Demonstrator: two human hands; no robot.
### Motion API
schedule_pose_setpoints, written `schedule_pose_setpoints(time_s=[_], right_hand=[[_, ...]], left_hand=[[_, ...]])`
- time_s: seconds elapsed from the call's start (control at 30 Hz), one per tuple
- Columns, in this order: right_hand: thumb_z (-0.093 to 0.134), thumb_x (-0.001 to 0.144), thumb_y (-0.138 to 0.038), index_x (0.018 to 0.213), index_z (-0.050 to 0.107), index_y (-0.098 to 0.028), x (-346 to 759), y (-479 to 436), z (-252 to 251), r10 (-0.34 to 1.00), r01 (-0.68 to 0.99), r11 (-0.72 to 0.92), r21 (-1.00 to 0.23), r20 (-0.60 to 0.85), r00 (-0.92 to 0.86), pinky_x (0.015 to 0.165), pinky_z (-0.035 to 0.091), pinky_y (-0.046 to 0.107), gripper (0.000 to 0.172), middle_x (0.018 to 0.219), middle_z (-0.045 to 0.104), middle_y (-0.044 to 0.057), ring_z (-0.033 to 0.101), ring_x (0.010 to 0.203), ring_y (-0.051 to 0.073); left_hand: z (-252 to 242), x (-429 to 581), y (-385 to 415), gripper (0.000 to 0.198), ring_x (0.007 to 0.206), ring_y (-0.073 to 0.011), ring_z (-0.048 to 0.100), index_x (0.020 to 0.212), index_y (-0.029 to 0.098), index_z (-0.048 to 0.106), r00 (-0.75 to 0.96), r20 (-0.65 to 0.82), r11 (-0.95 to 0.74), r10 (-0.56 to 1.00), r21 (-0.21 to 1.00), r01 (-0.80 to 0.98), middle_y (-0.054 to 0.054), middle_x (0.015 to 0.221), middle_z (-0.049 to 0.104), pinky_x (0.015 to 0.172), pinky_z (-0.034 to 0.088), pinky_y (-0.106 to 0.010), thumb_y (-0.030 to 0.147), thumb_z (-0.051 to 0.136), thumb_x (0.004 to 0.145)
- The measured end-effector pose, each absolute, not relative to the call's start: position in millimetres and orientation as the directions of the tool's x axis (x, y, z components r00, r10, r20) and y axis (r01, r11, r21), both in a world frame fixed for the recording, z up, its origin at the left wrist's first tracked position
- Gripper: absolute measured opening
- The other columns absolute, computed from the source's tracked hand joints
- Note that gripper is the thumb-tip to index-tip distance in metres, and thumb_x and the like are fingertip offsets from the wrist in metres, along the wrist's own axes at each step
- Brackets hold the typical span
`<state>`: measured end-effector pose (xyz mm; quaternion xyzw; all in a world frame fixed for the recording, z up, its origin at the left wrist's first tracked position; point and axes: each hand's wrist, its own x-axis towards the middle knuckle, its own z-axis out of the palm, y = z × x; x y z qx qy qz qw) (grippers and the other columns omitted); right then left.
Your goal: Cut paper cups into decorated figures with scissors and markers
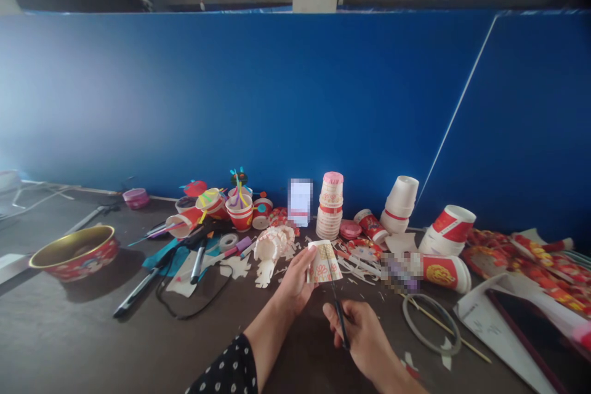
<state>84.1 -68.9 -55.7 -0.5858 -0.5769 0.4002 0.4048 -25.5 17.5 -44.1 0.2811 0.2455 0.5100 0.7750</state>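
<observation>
My left hand (pixel 295 283) is closed on a pale paper cup (pixel 319 271) printed with red flowers, its thumb at the rim. In my right hand (pixel 367 335) is a pair of black-handled scissors (pixel 340 314). Their blades reach up to the right part of the cup; whether they have cut into it I cannot tell. Just beyond my left hand lies a pile of cut paper cups (pixel 272 243) with fringed edges. Thin paper strips (pixel 357 269) are scattered past the cup in my hand.
A tall cup stack (pixel 329 225) stands ahead, with white cups (pixel 401 200) to its right. Leftward are decorated cups (pixel 240 215), a black marker (pixel 197 261), a glue gun (pixel 173 246) and a red-gold bowl (pixel 76 255). A tape ring (pixel 431 326) and tablet (pixel 530 332) lie right.
</observation>
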Motion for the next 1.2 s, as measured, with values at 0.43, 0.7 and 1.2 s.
schedule_pose_setpoints(time_s=[0.43,0.7,1.2], right_hand=[[0.054,0.070,-0.055,0.051,0.050,-0.016,85.3,-66.4,-58.7,0.999,0.293,-0.031,-0.956,-0.025,0.025,0.045,0.028,0.020,0.044,0.041,0.051,-0.003,0.043,0.041,0.009],[0.053,0.070,-0.057,0.051,0.051,-0.016,85.5,-67.1,-55.8,0.998,0.298,-0.055,-0.953,-0.046,0.038,0.045,0.029,0.021,0.045,0.040,0.051,-0.003,0.045,0.042,0.009],[0.052,0.071,-0.056,0.052,0.051,-0.015,86.6,-66.7,-57.2,0.998,0.325,-0.058,-0.944,-0.051,0.031,0.046,0.029,0.020,0.045,0.042,0.053,-0.002,0.043,0.042,0.009]], left_hand=[[-46.9,-30.3,21.3,0.045,0.075,-0.0233,0.060,0.097,0.008,0.057,0.537,-0.110,0.481,0.837,0.615,-0.625,-0.012,0.083,0.063,0.073,0.043,-0.038,0.047,0.050,0.075],[-47.7,-30.9,21.7,0.040,0.071,-0.0201,0.059,0.098,0.010,0.057,0.519,-0.110,0.468,0.848,0.618,-0.632,-0.010,0.082,0.064,0.065,0.043,-0.033,0.044,0.050,0.077],[-46.6,-29.4,23.6,0.035,0.070,-0.0206,0.060,0.097,0.009,0.055,0.487,-0.108,0.448,0.867,0.597,-0.665,-0.010,0.079,0.064,0.067,0.043,-0.033,0.038,0.051,0.077]])
